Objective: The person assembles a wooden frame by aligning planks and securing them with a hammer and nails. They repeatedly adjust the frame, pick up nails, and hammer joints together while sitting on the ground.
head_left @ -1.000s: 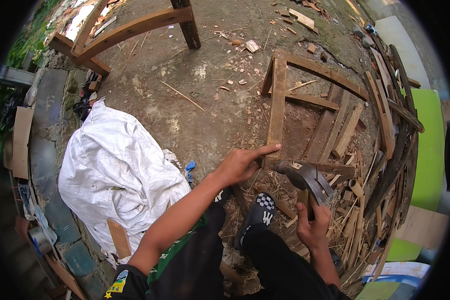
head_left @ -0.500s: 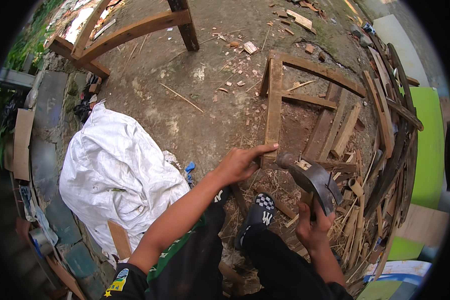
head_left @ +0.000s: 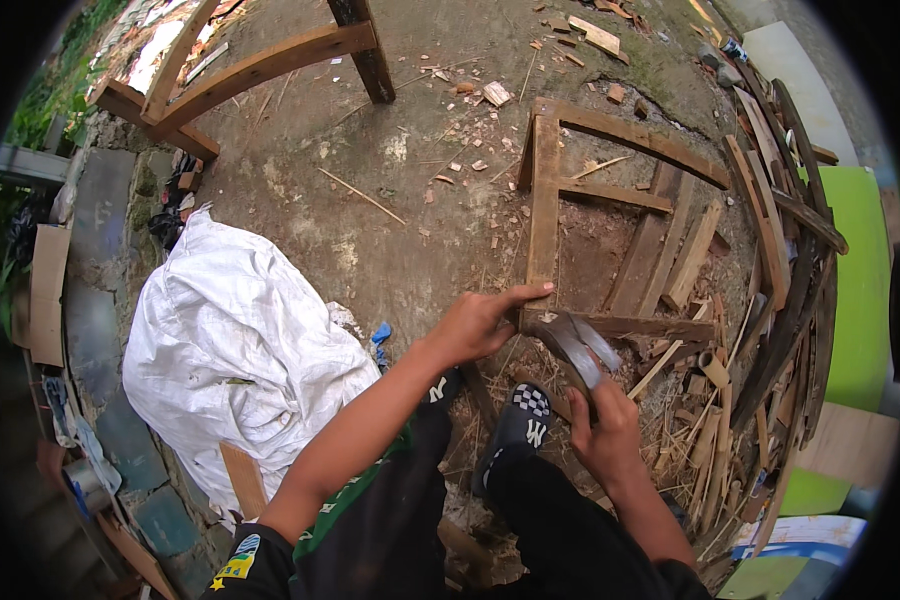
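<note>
My left hand [head_left: 478,325] grips the near corner of a wooden frame [head_left: 544,205], its thumb stretched along the top of the bar. The frame has a curved far rail and a short crossbar. My right hand [head_left: 607,432] is closed round the handle of a claw hammer [head_left: 574,348], most of which the fingers hide. The dark metal head, slightly blurred, is at the frame's near corner, close to my left hand. I cannot tell whether it touches the wood.
Another wooden frame [head_left: 270,68] stands at the far left. A white woven sack [head_left: 240,340] lies to my left. Scrap wood and sticks [head_left: 705,440] pile up on the right, beside long curved dark planks [head_left: 805,290]. Wood chips [head_left: 496,94] litter the ground.
The hammer has swung left and down from right of the frame to its near corner, my right hand moving with it. My left hand has stayed nearly in place.
</note>
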Demonstrator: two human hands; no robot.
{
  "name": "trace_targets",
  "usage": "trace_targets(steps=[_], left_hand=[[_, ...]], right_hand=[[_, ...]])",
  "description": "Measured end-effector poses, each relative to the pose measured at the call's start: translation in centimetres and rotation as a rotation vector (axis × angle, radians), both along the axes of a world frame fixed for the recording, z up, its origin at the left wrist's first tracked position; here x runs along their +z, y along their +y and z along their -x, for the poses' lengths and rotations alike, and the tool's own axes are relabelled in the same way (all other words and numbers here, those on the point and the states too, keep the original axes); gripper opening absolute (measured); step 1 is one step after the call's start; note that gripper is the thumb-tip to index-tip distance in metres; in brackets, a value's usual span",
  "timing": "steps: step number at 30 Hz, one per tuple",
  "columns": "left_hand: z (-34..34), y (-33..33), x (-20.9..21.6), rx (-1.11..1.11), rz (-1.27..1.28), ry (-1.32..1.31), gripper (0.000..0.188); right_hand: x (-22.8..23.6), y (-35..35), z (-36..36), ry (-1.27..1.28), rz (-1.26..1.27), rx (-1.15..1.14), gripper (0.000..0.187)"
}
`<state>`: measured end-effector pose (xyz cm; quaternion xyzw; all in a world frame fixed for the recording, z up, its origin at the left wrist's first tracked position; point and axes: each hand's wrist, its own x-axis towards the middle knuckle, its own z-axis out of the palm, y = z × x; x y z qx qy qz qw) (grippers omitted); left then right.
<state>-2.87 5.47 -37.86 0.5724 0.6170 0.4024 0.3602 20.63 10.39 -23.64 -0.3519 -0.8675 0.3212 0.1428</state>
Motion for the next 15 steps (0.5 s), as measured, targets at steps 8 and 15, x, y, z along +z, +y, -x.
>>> trace_targets(steps=[8, 15], left_hand=[[0.3, -0.8, 2.0, -0.039, -0.057, -0.028, 0.08], [2.8, -2.7, 9.2, 0.095, -0.117, 0.1, 0.056]], right_hand=[[-0.5, 0.4, -0.8, 0.094, 0.11, -0.094, 0.012], [1.9, 1.3, -2.2, 0.09, -0.03, 0.036, 0.041]])
